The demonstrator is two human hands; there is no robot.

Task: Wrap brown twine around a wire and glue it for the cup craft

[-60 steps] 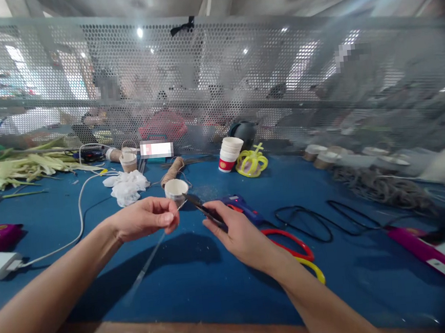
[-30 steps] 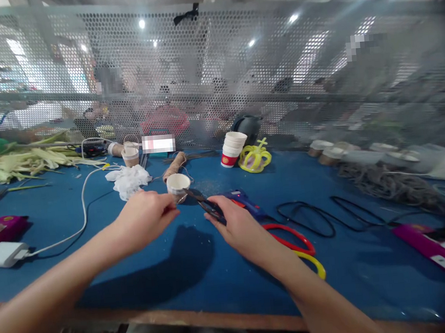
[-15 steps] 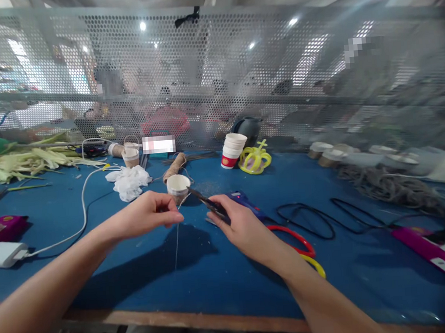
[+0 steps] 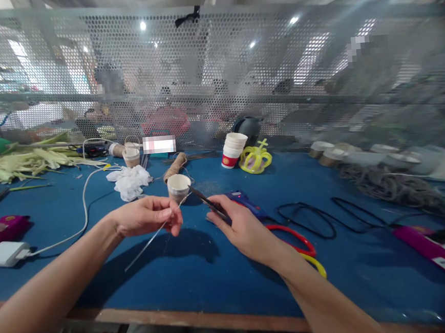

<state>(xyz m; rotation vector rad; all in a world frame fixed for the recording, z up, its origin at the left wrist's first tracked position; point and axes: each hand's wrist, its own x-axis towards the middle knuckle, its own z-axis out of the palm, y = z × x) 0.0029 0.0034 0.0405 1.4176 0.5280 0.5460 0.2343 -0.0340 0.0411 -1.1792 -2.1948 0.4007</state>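
Observation:
A thin silvery wire (image 4: 144,249) runs from lower left up through the fingertips of my left hand (image 4: 145,217), which is pinched closed on it. Its upper end meets the narrow tip of dark pliers (image 4: 204,198). My right hand (image 4: 243,231) is wrapped round the handles of the pliers. Just behind the tip stands a paper cup (image 4: 178,189) with a brown, wrapped-looking side. Beyond it lies a roll of brown twine (image 4: 175,167). A blue glue gun (image 4: 244,203) and red-and-yellow handled scissors (image 4: 299,237) lie partly hidden by my right hand and forearm.
Stacked paper cups (image 4: 233,150) and a yellow crown-shaped piece (image 4: 256,158) stand at the back. Crumpled white material (image 4: 130,183) and pale husks (image 4: 33,161) lie left. Purple power strips (image 4: 429,250) and cables flank the workspace. A perforated metal screen (image 4: 199,60) closes off the rear.
My left hand has turned and shifted slightly, and the wire's free end has swung from hanging nearly straight down to slanting toward lower left. My right hand with the pliers has barely moved.

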